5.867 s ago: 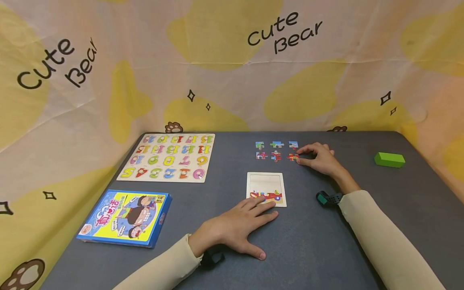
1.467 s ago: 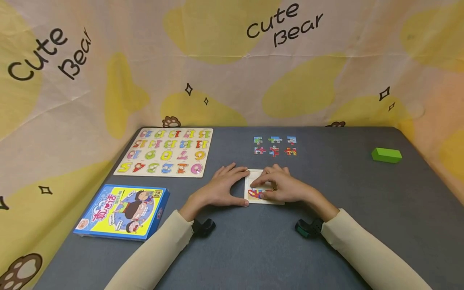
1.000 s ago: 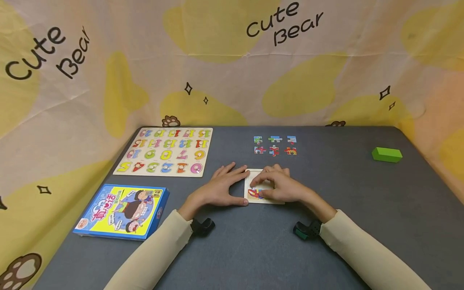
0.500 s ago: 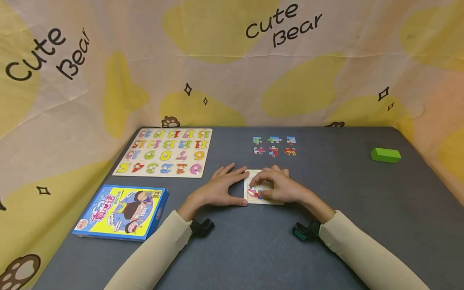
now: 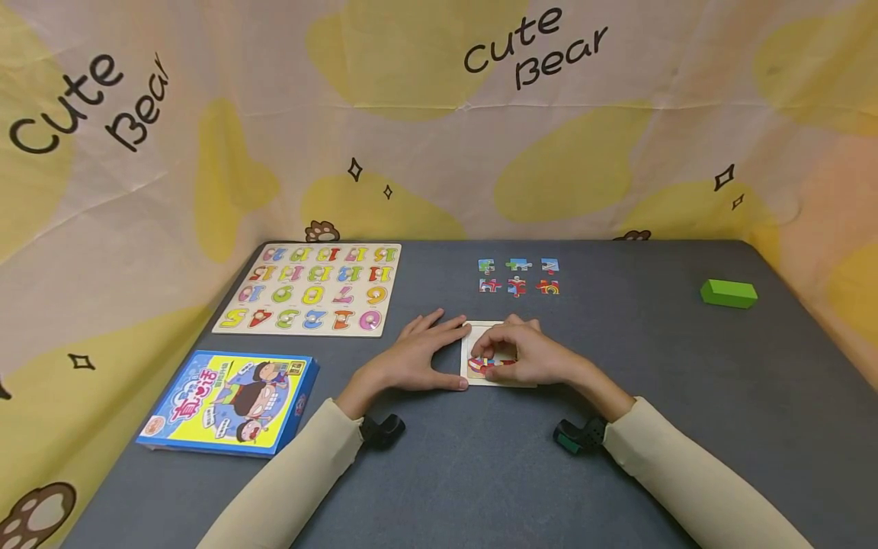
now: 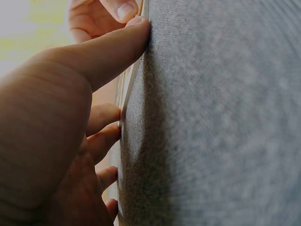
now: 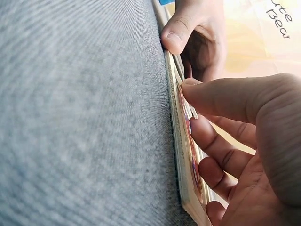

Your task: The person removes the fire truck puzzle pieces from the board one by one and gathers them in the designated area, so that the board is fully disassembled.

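Note:
A small pale puzzle tray [image 5: 501, 383] with a raised rim lies mid-table, part of a red picture showing near its lower side. My left hand [image 5: 414, 357] is spread along the tray's left edge, thumb at the near corner and forefinger at the far one. Over the tray, my right hand [image 5: 531, 352] pinches a puzzle piece [image 7: 192, 109] between thumb and fingers. In the right wrist view this piece appears thin and edge-on, tilted against the tray. The right hand hides much of the tray in the head view.
Several loose puzzle pieces [image 5: 517, 287] lie in two rows beyond the tray. A number board [image 5: 389, 293] is at back left, with a blue-and-yellow box [image 5: 233, 400] in front of it. A green block [image 5: 728, 293] sits at far right. Patterned cloth [image 5: 411, 137] hangs behind the table.
Since the oldest frame, my right hand has come from the loose pieces to the tray, and my left hand has shifted to its left edge. Lately the right fingertips and red piece moved slightly.

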### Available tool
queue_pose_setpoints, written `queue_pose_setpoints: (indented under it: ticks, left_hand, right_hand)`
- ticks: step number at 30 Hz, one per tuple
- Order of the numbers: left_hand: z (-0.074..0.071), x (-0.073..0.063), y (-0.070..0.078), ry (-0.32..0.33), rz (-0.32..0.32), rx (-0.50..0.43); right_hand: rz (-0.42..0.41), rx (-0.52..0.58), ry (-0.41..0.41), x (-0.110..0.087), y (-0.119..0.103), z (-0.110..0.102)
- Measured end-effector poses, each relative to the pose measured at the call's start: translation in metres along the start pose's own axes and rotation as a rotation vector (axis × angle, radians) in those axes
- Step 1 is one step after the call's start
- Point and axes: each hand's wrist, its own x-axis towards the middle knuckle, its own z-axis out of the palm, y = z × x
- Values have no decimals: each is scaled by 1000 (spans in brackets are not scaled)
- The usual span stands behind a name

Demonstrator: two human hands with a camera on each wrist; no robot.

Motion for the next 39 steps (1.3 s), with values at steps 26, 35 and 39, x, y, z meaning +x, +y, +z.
queue_pose_setpoints:
  ticks: [26,35,39]
  left_hand:
    - [-5,-2,4,7,-4,3]
    - [-3,-1,4,-4,-11,11]
    - [-2,-1,4,-10,-14,12]
  right_hand:
    - [-30,-65,29,2,-1,-2]
    - [-25,-45,68,0,7,-9]
    - [19,-22,100,-1,12,-14]
